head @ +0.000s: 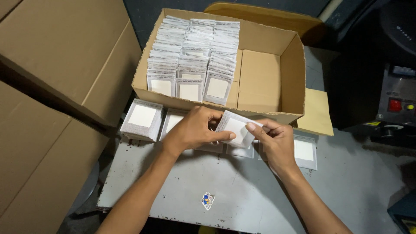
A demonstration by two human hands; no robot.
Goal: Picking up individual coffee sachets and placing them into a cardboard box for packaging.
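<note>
Here, my left hand [195, 130] and my right hand [273, 141] both pinch one small clear plastic packet with a white square insert [236, 128], held just above the grey metal table [242, 190], near the open brown cardboard box [260, 82]. Far-left inside the box: rows of like packets [195, 52]. Flat stacks [142, 119] lie left of my hands.

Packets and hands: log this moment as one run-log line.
left hand: holds packet stack | right hand: holds same stack | cardboard box: part filled with packet rows | grey table: more packets lying
</note>
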